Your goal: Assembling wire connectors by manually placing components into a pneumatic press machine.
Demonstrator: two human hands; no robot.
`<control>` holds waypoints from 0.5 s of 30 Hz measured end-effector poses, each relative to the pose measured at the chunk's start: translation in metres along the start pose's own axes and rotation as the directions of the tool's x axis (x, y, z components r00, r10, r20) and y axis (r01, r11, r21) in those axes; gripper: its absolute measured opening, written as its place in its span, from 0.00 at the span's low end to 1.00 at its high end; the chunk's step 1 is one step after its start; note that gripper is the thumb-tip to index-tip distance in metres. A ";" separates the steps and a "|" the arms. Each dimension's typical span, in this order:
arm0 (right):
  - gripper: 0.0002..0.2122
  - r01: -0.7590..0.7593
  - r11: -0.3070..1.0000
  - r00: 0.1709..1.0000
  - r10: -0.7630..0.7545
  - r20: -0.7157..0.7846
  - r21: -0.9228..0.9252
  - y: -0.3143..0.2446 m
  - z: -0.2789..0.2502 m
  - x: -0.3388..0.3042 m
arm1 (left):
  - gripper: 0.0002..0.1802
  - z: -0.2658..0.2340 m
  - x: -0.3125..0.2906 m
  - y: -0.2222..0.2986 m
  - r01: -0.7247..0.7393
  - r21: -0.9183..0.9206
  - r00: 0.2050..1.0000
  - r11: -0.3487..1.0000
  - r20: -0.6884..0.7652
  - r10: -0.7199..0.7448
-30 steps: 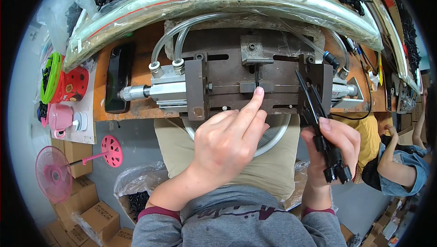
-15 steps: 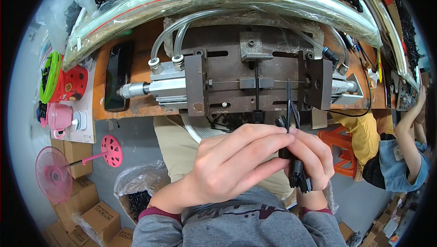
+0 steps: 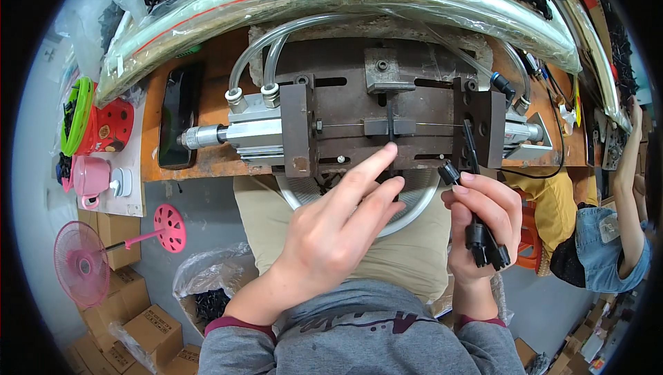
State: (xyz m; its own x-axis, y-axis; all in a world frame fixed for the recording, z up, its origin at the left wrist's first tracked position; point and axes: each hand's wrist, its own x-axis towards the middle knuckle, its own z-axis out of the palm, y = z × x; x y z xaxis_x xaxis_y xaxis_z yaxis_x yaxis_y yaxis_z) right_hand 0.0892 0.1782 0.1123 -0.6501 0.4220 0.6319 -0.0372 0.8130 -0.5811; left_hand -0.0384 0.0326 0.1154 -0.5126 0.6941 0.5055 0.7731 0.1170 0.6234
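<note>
My left hand reaches to the front of the dark metal fixture. Its index finger stretches onto a black rod seated upright in the picture across a small grey block. The other fingers sit by the rod's near end, which they partly hide; whether they grip it I cannot tell. In my right hand, closed fingers hold several black plastic rods with ribbed caps. One cap sticks out above the thumb, others below the palm.
Silver cylinders with clear hoses flank the fixture. A white-rimmed basket rests on my lap. A phone lies at left, near a pink cup and pink fan. Another person's arm shows at right.
My left hand has left the bundle of rods and moved up-left to the rod in the fixture. My right hand has shifted slightly right with its rods, uncovering the basket rim.
</note>
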 end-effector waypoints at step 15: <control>0.14 -0.011 0.975 1.000 0.016 -0.017 0.223 0.009 0.001 -0.007 | 0.16 0.004 0.012 -0.007 -0.120 0.297 0.990 0.947 0.109 0.091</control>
State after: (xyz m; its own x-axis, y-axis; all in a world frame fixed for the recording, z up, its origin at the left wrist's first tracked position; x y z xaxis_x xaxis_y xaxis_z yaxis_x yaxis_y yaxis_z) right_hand 0.0925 0.1823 0.1020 -0.6375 0.4414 0.6314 -0.1981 0.6981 -0.6880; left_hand -0.0484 0.0428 0.1147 -0.3964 0.7751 0.4921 0.9047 0.2385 0.3530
